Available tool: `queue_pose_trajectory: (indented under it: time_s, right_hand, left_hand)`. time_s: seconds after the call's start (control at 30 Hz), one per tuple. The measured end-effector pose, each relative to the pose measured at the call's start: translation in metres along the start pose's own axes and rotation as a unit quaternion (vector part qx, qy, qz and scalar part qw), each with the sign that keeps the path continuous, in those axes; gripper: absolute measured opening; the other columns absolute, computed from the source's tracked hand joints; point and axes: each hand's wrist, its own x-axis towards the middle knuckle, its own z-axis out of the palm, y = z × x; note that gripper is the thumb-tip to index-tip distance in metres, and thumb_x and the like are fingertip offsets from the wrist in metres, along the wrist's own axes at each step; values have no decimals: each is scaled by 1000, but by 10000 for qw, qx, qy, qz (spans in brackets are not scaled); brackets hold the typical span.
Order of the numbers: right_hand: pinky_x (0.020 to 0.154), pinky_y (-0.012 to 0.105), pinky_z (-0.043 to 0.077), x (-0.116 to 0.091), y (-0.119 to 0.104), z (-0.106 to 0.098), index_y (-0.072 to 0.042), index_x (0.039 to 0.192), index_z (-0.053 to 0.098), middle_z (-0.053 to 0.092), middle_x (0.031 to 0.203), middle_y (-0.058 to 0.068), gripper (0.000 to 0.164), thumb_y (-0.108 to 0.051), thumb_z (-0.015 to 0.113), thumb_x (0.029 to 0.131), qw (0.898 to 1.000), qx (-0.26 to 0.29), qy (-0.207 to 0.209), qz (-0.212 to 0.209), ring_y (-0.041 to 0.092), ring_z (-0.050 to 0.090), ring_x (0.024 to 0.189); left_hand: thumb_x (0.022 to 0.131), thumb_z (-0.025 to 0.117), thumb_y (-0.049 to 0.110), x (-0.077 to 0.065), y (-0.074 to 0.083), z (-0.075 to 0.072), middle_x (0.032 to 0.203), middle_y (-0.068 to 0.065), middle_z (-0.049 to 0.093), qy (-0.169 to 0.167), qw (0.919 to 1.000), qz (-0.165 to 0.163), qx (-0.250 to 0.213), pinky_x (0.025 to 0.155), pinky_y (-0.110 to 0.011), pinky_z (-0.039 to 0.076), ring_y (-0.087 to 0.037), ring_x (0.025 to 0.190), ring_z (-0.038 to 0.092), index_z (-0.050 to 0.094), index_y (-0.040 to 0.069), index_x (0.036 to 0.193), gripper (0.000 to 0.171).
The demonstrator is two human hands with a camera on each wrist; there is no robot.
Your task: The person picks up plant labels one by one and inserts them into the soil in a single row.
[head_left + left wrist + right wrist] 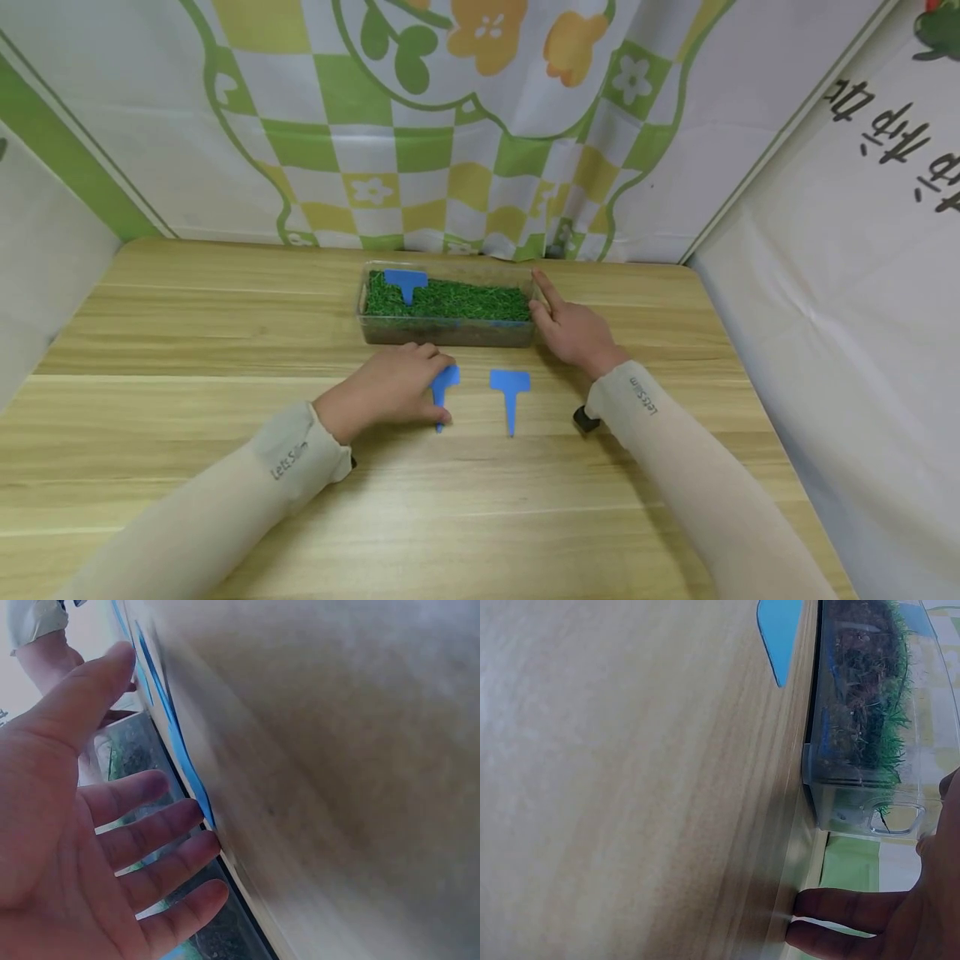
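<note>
A clear plastic box (450, 332) filled with green fake grass (457, 298) stands at the middle of the wooden table. One blue T-shaped label (406, 283) stands stuck in the grass at the box's left end. Two more blue labels lie flat in front of the box. My left hand (431, 385) lies over the left label (447, 382), its straight fingertips (191, 817) touching the label's edge (184, 761). The right label (511, 393) lies free between my hands. My right hand (555, 312) rests open on the table against the box's right end (855, 712), fingers (855, 907) straight.
The wooden table (187, 333) is closed in by a green, yellow and white checked cloth (420, 167) at the back and white sheets (840, 292) at the sides. A small black wrist-camera part (587, 419) shows under my right sleeve.
</note>
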Motion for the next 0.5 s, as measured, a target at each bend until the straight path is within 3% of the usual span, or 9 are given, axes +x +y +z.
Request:
queue_pose_trajectory:
  time_s: [0.07,0.33,0.5]
  right_hand:
    - [48,38,43,0,0,0,-41,160,-5,62,70,7,61,-60,14,105,10000,-3,-15,19,24,53,50]
    - [49,38,44,-1,-1,-1,-41,160,-7,68,82,9,61,-58,15,106,10000,-52,-47,36,24,55,50]
    - [47,38,43,-2,-1,-1,-43,158,-9,68,84,9,60,-60,13,105,10000,-36,-60,28,24,54,50]
  left_hand:
    - [81,73,65,0,1,1,137,-12,58,-16,10000,-15,75,102,-48,48,-32,123,57,54,10,143,86]
    - [83,75,60,0,2,2,135,-11,59,72,9998,-5,170,105,-47,46,-31,122,57,55,9,142,80]
    - [81,77,57,-1,3,1,130,-11,60,99,9999,-34,60,100,-46,50,-31,117,59,57,10,141,78]
